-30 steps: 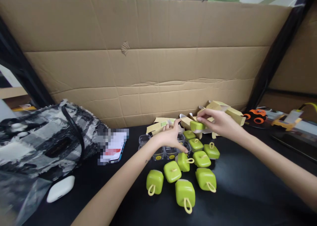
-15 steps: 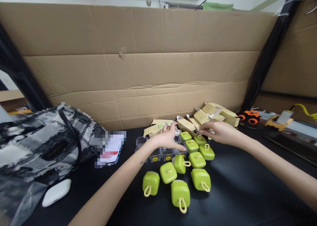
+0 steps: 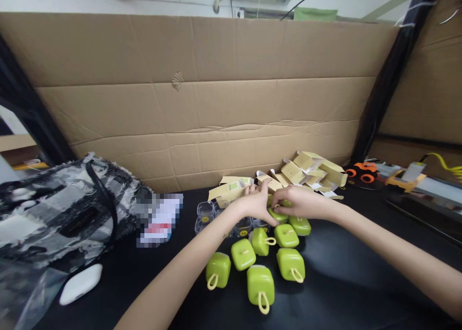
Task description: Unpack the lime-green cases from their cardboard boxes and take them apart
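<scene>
Even bright indoor light, soft shadows, wide-angle bending at edges, pixelated patch left of centre

Small packing or assembly workstation. Black tabletop (image 3: 342, 282) screened by a corrugated cardboard sheet (image 3: 202, 94) across the frame's upper half; folded product cartons (image 3: 310, 168) centre right; identical green cases (image 3: 260, 284) ranked lower centre.

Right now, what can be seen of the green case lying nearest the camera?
The nearest green case is a rounded, boxy piece in glossy lime green, plastic or silicone by its look. A pale yellow loop hangs from its near end, pointing toward the camera. It lies flat on the black table, closed as far as can be seen, at the front of a cluster of similar cases. No hand touches it; whether it touches its neighbours cannot be told.
</scene>
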Demonstrator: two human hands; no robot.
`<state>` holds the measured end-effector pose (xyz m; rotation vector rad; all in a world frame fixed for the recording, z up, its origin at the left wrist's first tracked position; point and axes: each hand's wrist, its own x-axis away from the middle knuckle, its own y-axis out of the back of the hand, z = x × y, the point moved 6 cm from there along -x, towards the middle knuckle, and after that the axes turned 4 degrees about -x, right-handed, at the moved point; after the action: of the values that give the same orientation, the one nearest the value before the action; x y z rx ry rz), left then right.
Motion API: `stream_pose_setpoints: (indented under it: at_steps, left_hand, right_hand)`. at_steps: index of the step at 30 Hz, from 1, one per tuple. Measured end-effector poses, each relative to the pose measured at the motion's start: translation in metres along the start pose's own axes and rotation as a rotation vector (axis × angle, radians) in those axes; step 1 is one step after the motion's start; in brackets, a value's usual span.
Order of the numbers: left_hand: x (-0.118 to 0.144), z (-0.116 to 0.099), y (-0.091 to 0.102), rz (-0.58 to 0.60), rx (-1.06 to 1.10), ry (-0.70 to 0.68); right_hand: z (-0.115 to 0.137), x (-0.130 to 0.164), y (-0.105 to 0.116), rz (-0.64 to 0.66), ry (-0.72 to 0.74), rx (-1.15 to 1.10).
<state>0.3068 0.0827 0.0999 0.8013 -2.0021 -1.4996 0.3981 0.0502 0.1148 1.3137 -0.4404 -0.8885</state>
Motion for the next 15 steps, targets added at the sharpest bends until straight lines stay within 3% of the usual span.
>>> stream_pose_setpoints:
  at_steps: [7, 15]
  left_hand:
    - [-0.003, 0.0, 0.0, -0.004, -0.015, -0.02]
    - [-0.001, 0.0, -0.001, -0.002, -0.023, 0.008]
  right_hand:
    - [0.001, 0.001, 0.002, -0.047, 0.027, 0.044]
    - [0.002, 0.016, 0.028, -0.26, -0.017, 0.065]
